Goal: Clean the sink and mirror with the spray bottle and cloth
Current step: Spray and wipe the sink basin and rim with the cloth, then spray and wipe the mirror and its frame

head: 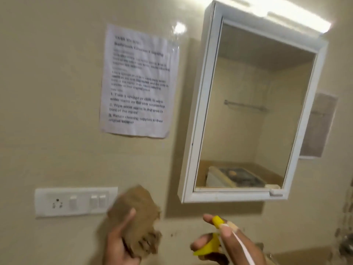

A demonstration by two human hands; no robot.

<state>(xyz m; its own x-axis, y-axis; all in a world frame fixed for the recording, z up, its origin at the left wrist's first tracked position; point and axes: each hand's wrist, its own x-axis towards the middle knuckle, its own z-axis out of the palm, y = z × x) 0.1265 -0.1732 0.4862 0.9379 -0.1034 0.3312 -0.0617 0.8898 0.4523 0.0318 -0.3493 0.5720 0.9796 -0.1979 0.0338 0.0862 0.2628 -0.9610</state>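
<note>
A white-framed mirror hangs on the beige wall at upper right. Below its left corner my left hand grips a bunched brown cloth, held up in front of the wall. At the lower middle my right hand grips the spray bottle, whose yellow nozzle and trigger point left and up. One finger lies on the nozzle top and another curls at the trigger. The bottle's body is hidden under the hand. The sink is out of view.
A printed instruction sheet is taped to the wall left of the mirror. A white switch and socket panel sits at lower left. A light bar glows above the mirror. Dark stains mark the wall at right.
</note>
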